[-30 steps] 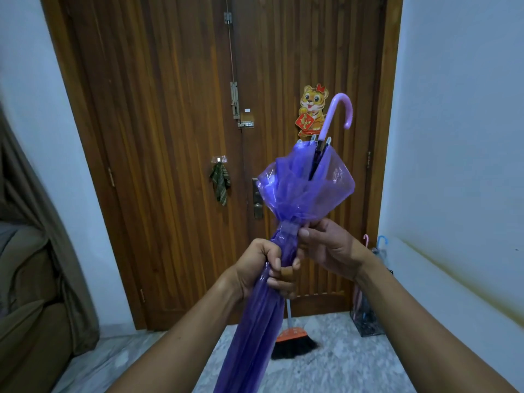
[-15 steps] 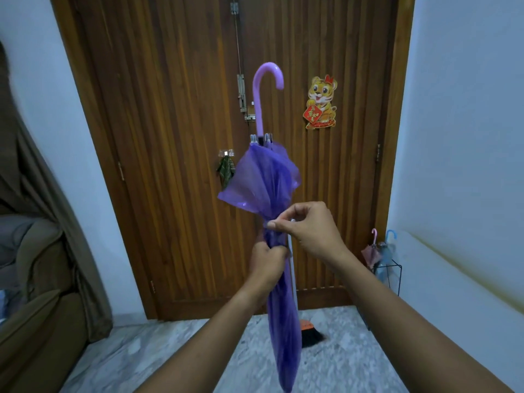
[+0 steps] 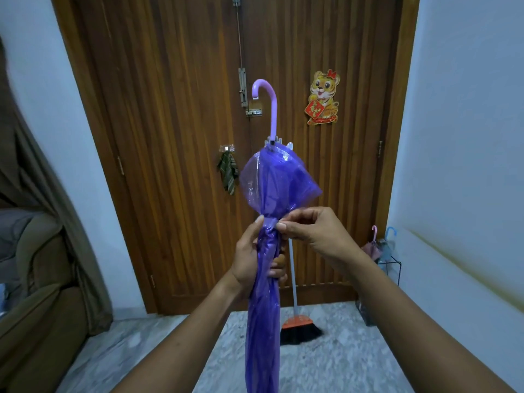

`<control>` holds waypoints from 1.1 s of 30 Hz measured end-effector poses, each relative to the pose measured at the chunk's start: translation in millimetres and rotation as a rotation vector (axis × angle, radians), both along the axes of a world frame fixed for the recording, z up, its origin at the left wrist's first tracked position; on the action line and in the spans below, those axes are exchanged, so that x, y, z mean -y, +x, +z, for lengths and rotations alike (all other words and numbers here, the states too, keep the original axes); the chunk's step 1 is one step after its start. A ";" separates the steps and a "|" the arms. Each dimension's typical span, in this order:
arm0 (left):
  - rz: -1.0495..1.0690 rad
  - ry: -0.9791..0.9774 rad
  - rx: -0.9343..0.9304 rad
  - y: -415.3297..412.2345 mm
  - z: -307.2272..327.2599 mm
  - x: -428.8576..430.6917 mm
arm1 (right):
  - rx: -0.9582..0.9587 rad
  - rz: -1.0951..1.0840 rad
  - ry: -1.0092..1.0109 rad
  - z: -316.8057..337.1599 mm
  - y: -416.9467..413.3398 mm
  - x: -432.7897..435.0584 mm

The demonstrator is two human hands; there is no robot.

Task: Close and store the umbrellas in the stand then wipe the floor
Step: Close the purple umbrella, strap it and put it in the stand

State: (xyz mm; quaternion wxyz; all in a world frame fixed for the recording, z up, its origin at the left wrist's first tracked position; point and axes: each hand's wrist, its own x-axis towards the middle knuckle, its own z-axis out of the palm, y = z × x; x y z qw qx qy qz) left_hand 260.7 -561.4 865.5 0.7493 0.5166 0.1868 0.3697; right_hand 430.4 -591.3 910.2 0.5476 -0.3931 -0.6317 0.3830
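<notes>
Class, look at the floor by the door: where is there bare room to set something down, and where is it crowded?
Bare marble floor lies between the brown sofa and the folded purple umbrella. The right corner is crowded: the orange-headed broom and black wire stand holding umbrellas.

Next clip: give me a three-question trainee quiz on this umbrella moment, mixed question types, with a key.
1. True or false: the purple umbrella is held with its hooked handle pointing up.
2. Which hand pinches the strap around the canopy? A) left hand B) right hand
3. Fill in: the broom stands against the ____.

Key: 1 true; 2 B; 3 door
</notes>
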 end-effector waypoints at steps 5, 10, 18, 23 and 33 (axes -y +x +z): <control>-0.030 -0.012 -0.043 -4.3 3.6 0.6 | -0.117 0.050 -0.087 1.0 0.3 4.2; -0.055 -0.028 -0.022 -8.0 2.8 -0.7 | -0.184 0.048 -0.156 1.6 -7.1 2.9; -0.013 0.055 -0.082 -23.0 1.0 -8.0 | -0.130 0.037 -0.155 5.5 -23.6 -0.3; 0.002 0.102 -0.093 -32.4 3.2 -13.2 | -0.097 0.030 -0.130 8.0 -35.2 -5.9; -0.032 0.182 -0.084 -67.0 11.8 -24.1 | 0.007 0.013 -0.089 13.3 -64.9 -15.4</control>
